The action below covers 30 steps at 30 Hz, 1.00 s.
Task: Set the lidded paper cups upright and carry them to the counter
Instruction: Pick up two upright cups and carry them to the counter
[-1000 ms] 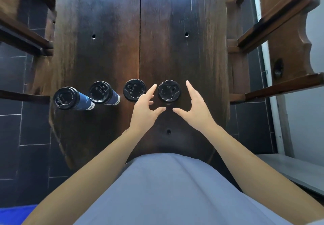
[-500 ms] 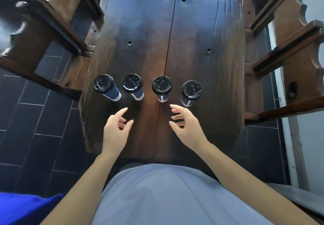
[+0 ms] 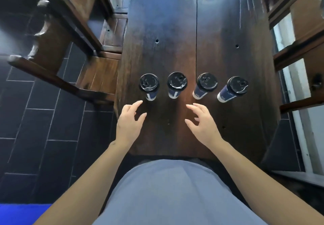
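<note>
Nearest the camera, a pale blue garment (image 3: 168,189) fills the lower middle, with both bare forearms reaching forward over the near edge of the dark wooden worktop (image 3: 175,32). The left hand (image 3: 128,122) hovers above the wood with fingers loosely spread and slightly curled, holding nothing; the right hand (image 3: 201,122) mirrors it, fingers apart and empty. The two hands are well apart from each other, palms facing inward.

Just beyond the fingertips stands a row of four lidded paper cups — all upright, dark blue with black lids, so their contents cannot be seen. The first cup (image 3: 149,85) is just past the left hand's fingertips, not touching. The second cup (image 3: 176,84) sits beyond the gap between the hands, the third cup (image 3: 205,85) beyond the right hand, and the fourth cup (image 3: 234,88) further to its right.

A wooden chair (image 3: 57,37) stands far left of the left hand, on dark floor tiles (image 3: 43,128).
</note>
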Tool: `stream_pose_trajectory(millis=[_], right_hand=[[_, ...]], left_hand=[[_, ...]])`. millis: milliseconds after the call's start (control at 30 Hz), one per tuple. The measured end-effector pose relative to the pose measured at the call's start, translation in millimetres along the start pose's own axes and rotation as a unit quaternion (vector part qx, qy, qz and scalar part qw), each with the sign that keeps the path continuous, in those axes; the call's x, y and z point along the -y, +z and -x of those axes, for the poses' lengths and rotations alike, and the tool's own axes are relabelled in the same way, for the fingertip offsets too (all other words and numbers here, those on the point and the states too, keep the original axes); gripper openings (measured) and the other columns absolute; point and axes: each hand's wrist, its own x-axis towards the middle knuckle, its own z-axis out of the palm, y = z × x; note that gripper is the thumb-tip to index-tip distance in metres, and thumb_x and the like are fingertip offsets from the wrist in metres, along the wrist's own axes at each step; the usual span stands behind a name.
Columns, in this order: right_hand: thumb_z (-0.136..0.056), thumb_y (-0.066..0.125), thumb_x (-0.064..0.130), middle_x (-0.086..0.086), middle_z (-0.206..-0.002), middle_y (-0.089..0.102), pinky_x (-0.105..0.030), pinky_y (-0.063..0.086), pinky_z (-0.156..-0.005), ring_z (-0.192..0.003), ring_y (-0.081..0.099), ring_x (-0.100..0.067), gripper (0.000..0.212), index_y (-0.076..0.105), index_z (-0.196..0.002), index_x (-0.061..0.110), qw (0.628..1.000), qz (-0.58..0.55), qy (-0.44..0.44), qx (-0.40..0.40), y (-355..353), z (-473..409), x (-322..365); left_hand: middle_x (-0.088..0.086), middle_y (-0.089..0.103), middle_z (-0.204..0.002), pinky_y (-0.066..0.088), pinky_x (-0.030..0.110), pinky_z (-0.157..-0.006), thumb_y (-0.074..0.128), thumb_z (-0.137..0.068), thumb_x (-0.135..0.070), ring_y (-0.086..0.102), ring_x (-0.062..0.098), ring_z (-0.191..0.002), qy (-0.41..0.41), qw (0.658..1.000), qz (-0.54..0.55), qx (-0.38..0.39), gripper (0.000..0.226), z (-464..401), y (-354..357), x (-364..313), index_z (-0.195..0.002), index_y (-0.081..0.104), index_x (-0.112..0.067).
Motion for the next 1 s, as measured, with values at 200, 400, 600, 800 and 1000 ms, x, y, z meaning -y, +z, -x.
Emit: stream_pose_trajectory(millis=[200, 400, 600, 800, 1000], right_hand=[[-0.094, 0.072, 0.027, 0.002, -0.166, 0.027, -0.034, 0.037, -0.114, -0.146, 0.04, -0.021, 0.064, 0.044, -0.15, 0.037, 0.996, 0.056, 0.027, 0.065, -0.9, -24.4, 10.5], [-0.093, 0.073, 0.026, 0.001, -0.171, 0.011, -0.051, 0.032, -0.122, -0.155, 0.022, -0.03, 0.088, 0.016, -0.157, 0.048, 0.99, 0.009, 0.074, 0.119, 4.1, -79.2, 10.7], [-0.094, 0.073, 0.017, 0.001, -0.17, 0.014, -0.043, 0.02, -0.123, -0.157, 0.017, -0.026, 0.09, 0.016, -0.159, 0.042, 0.989, -0.003, 0.088, 0.115, 19.3, -117.1, 16.1], [-0.093, 0.07, 0.006, -0.002, -0.162, 0.026, -0.028, 0.02, -0.121, -0.149, 0.031, -0.021, 0.076, 0.035, -0.156, 0.031, 0.993, -0.023, 0.091, 0.068, 30.5, -149.8, 11.9], [-0.085, 0.078, 0.006, -0.006, -0.147, 0.035, -0.027, 0.039, -0.115, -0.133, 0.046, -0.02, 0.076, 0.044, -0.149, 0.028, 0.996, -0.023, 0.078, 0.028, 37.9, -195.6, 11.3]], left_hand=[[0.007, 0.055, -0.152, 0.045, 0.044, -0.112, 0.077, -0.094, -0.024, 0.053, 0.027, -0.14, 0.016, 0.998, -0.039, 0.036, 0.07, -28.6, -6.2, 3.9, -0.156, 0.045, -0.034], [0.013, 0.03, -0.169, 0.036, 0.047, -0.12, 0.072, -0.098, -0.026, 0.038, 0.036, -0.152, -0.022, 0.993, -0.05, 0.105, 0.081, -65.6, -0.7, -12.5, -0.163, 0.025, -0.041], [0.01, 0.026, -0.171, 0.036, 0.045, -0.12, 0.07, -0.099, -0.027, 0.037, 0.035, -0.152, -0.014, 0.988, -0.077, 0.13, 0.076, -105.0, 10.2, -18.2, -0.163, 0.029, -0.037], [0.0, 0.05, -0.157, 0.045, 0.044, -0.115, 0.073, -0.097, -0.028, 0.051, 0.023, -0.14, 0.024, 0.993, -0.017, 0.113, 0.06, -145.0, 26.3, -7.8, -0.153, 0.051, -0.03], [0.01, 0.05, -0.151, 0.045, 0.041, -0.114, 0.073, -0.096, -0.013, 0.052, 0.026, -0.137, 0.011, 0.992, 0.007, 0.124, 0.069, -190.4, 38.9, -10.5, -0.157, 0.041, -0.022]])
